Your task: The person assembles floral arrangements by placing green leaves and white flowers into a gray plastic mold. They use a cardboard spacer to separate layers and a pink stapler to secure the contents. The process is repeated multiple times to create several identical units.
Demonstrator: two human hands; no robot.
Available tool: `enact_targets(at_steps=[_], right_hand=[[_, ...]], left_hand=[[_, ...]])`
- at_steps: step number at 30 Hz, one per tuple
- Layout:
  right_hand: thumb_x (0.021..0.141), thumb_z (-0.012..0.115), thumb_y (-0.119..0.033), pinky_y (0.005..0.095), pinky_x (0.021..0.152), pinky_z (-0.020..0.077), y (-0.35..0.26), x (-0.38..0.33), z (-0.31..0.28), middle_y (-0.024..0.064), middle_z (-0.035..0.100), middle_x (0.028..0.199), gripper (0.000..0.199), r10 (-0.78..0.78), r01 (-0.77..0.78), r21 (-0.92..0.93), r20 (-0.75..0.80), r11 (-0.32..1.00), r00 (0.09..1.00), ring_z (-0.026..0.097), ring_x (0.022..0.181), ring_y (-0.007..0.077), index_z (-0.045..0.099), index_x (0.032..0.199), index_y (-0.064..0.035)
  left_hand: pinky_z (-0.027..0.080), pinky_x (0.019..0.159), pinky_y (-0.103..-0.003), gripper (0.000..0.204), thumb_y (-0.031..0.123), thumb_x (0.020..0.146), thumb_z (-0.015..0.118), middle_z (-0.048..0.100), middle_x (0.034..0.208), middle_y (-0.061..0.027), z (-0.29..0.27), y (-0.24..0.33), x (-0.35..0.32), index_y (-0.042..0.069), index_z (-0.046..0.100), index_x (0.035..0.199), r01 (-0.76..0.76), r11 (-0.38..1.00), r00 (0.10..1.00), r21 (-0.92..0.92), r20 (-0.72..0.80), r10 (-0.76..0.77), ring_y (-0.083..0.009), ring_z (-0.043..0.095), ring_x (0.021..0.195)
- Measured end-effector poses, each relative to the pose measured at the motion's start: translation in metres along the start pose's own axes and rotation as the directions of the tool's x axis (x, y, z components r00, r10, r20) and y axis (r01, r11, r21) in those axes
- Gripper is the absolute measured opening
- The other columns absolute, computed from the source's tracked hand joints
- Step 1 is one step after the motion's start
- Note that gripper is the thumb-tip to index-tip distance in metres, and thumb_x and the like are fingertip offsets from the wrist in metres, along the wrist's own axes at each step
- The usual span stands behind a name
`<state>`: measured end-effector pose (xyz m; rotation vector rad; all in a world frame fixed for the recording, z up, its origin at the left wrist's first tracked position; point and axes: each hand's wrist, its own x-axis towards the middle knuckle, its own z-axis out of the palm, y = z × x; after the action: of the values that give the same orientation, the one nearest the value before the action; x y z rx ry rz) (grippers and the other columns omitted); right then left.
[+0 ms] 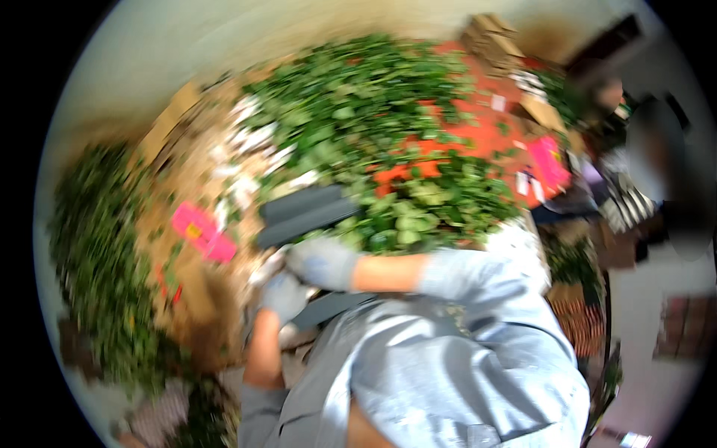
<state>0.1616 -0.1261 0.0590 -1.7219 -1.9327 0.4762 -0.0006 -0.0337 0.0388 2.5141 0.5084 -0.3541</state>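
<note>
Head view, motion-blurred. Both hands gloved in grey. Right hand (323, 263), forearm bare w/ light-blue sleeve pushed back, lies against a dark flat slab (305, 213) at the table edge; grip not discernible. Left hand (284, 296) sits just below, beside a second dark piece (328, 308). Behind: heap of green leafy stems (373, 112) over a red-orange table (485, 134). Pink tool (203, 231) lies on brown paper (194, 179), left. Cardboard boxes (493, 37) at far end.
</note>
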Motion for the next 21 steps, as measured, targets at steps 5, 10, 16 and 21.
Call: enact_targets(at_steps=[5, 10, 16, 21], right_hand=[[0.082, 0.061, -0.023, 0.0422, 0.058, 0.0540, 0.045, 0.018, 0.041, 0.0115, 0.068, 0.073, 0.018, -0.170, 0.141, -0.410, -0.034, 0.901, 0.985, 0.070, 0.068, 0.0293, 0.070, 0.078, -0.0074], [0.084, 0.063, -0.026, 0.0466, 0.061, 0.0562, 0.058, 0.010, 0.028, 0.0142, 0.068, 0.073, 0.021, -0.098, 0.096, -0.202, 0.001, 0.975, 0.995, 0.070, 0.069, 0.0342, 0.071, 0.084, -0.0063], [0.090, 0.059, -0.024, 0.0401, 0.049, 0.0542, 0.062, 0.004, 0.021, 0.0145, 0.066, 0.077, 0.021, -0.181, 0.165, -0.400, -0.002, 0.901, 0.984, 0.069, 0.064, 0.0283, 0.066, 0.099, -0.0059], [0.094, 0.056, -0.024, 0.0379, 0.051, 0.0533, 0.062, 0.012, 0.024, 0.0114, 0.065, 0.081, 0.023, -0.170, 0.198, -0.610, 0.104, 0.767, 0.980, 0.068, 0.066, 0.0242, 0.062, 0.108, -0.0066]], left_hand=[[0.047, 0.092, -0.051, 0.033, 0.025, 0.093, 0.050, 0.059, 0.123, -0.0219, -0.002, 0.008, -0.002, 0.005, 0.063, 0.116, 0.058, 0.990, 0.998, -0.131, -0.019, -0.061, -0.0426, 0.058, 0.111], [0.043, 0.105, -0.045, 0.042, 0.016, 0.091, 0.049, 0.052, 0.143, -0.0202, -0.008, 0.015, -0.007, 0.002, 0.059, 0.130, 0.029, 0.984, 0.998, -0.178, -0.048, -0.038, -0.0398, 0.049, 0.131], [0.050, 0.092, -0.050, 0.042, 0.016, 0.091, 0.052, 0.053, 0.140, -0.0134, -0.008, 0.009, -0.002, 0.008, 0.054, 0.132, -0.033, 0.997, 0.999, -0.068, -0.041, 0.030, -0.0405, 0.061, 0.113], [0.045, 0.103, -0.048, 0.045, 0.014, 0.091, 0.049, 0.051, 0.143, -0.0173, -0.015, 0.010, 0.004, 0.007, 0.055, 0.135, 0.056, 0.982, 0.998, -0.182, 0.033, -0.051, -0.0391, 0.054, 0.126]])
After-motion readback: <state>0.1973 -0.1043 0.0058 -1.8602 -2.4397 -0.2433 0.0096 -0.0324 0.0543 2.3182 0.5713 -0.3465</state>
